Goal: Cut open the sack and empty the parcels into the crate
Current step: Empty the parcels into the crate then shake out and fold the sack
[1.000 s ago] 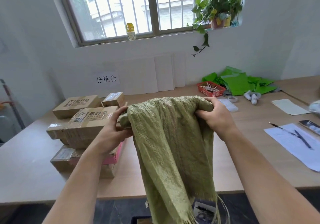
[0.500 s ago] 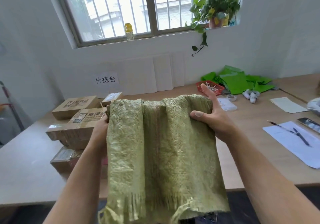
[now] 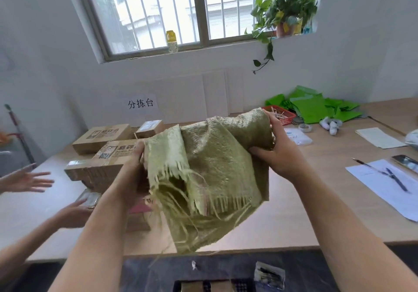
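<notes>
The green woven sack [image 3: 210, 174] hung crumpled in the middle of the frame, held up above the wooden table [image 3: 316, 201], its frayed cut edge turned toward the camera with loose strands trailing down. The left hand [image 3: 133, 171] was clamped on the sack's left edge, fingers curled around the weave. The right hand [image 3: 278, 153] gripped the upper right part, thumb underneath and fingers closed over the bunched cloth.

Behind the left hand, at centre left, a pile of cardboard parcels [image 3: 106, 151] lay on the table, some stacked on others. At the bottom edge of the frame, below the table's near edge, the top of a dark crate [image 3: 212, 286] was just visible; what it held could not be made out.

At the far left, two hands of another person reached in: one open above the table [image 3: 29, 179], the other [image 3: 74, 214] near a small wrapped parcel [image 3: 89, 197].

To the right lay white paper [image 3: 389, 185] with pens, and further back a red basket [image 3: 283, 115] and green bags [image 3: 314, 108]. A potted plant [image 3: 285, 11] stood on the windowsill at upper right.
</notes>
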Available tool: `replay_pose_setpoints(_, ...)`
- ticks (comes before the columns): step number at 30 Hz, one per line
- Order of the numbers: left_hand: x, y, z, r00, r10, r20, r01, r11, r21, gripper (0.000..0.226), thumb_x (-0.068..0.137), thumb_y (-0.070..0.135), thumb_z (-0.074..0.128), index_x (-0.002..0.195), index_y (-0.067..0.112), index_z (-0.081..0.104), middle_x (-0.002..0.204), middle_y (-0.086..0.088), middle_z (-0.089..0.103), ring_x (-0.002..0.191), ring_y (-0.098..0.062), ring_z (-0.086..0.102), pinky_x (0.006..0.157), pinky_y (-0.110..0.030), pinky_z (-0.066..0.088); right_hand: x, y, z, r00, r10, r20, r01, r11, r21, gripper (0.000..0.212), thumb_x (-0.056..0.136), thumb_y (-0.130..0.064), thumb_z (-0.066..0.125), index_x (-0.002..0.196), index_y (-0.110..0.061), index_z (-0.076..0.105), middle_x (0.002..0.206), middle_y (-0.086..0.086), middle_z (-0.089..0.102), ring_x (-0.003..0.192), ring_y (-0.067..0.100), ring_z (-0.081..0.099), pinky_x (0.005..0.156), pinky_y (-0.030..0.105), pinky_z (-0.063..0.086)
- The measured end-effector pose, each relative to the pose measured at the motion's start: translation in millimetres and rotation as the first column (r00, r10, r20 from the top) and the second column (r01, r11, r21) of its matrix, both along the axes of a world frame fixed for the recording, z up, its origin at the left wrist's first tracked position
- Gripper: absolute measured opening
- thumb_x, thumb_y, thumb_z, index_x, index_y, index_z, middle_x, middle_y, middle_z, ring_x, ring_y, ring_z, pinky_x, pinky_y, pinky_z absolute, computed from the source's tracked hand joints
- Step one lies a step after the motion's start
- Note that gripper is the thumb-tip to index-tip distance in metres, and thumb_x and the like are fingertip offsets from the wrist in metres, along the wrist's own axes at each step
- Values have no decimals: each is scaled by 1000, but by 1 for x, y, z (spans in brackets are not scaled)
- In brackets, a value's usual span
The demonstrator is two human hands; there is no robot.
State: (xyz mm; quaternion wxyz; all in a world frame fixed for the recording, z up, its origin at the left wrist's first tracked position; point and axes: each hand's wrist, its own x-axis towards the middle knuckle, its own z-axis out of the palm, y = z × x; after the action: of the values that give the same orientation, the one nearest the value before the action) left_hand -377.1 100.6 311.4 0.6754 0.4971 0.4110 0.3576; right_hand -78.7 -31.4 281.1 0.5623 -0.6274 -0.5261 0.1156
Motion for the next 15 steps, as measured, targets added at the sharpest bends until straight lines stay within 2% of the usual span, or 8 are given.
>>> replay_pose_setpoints(2,-5,-1,-3,993,-101,60,103,994,-33,78,79,83,44,127,23,60,120,-16,70,108,-35,66,102,-52,46,-1,1,0,997,-64,54,63,998,17,94,79,-13,76,148,-49,25,134,-11,53,120,10,51,102,31,40)
replay_pose_setpoints(4,-10,-2,-4,978,-197,73,198,980,-11,91,60,88,60,127,26,62,125,-15,62,115,-37,57,106,-61,38,-2,4,-1,985,-115,128,113,993,20,92,81,-11,73,152,-42,24,131,-2,51,113,9,46,95,26,35)
replay_pose_setpoints(5,-11,-4,-3,969,-243,36,243,970,-4,94,50,84,71,121,22,65,117,-15,64,108,-36,61,100,-58,46,-2,5,-2,978,-131,163,130,991,21,91,82,-10,71,153,-42,23,126,1,49,107,11,46,91,24,33)
replay_pose_setpoints(7,-8,-4,-5,957,-289,-26,289,957,-17,95,32,61,92,113,22,61,85,-7,69,71,-24,69,66,-42,59,0,7,-4,969,-159,191,155,987,37,88,83,-8,67,152,-42,25,118,6,47,100,17,49,85,22,33)
replay_pose_setpoints(8,-4,-7,-4,954,-296,-47,296,955,6,95,32,43,96,116,29,55,80,-4,68,58,-19,67,53,-35,57,2,7,-5,968,-171,184,166,985,43,87,83,-6,66,152,-42,26,115,8,47,99,19,50,83,21,33)
replay_pose_setpoints(10,1,-8,-5,964,-248,-100,255,965,67,87,49,15,85,124,40,50,97,-9,67,56,-17,67,49,-33,54,2,7,-4,971,-193,141,187,981,52,85,84,-6,65,150,-45,28,114,9,47,99,18,49,86,20,34)
replay_pose_setpoints(13,4,-9,-5,987,-147,-71,156,978,136,68,71,-3,66,114,49,55,103,-16,64,57,-18,64,49,-31,52,5,8,-5,986,-162,-45,164,984,63,84,84,-12,66,141,-61,30,126,4,45,113,17,51,105,36,41)
replay_pose_setpoints(15,4,-7,-8,994,-95,-50,103,978,180,73,86,-7,58,128,51,44,91,-16,67,54,-18,62,47,-29,51,6,9,-6,975,-127,-180,143,987,78,83,79,-23,70,133,-71,29,143,-4,40,130,21,48,110,48,41)
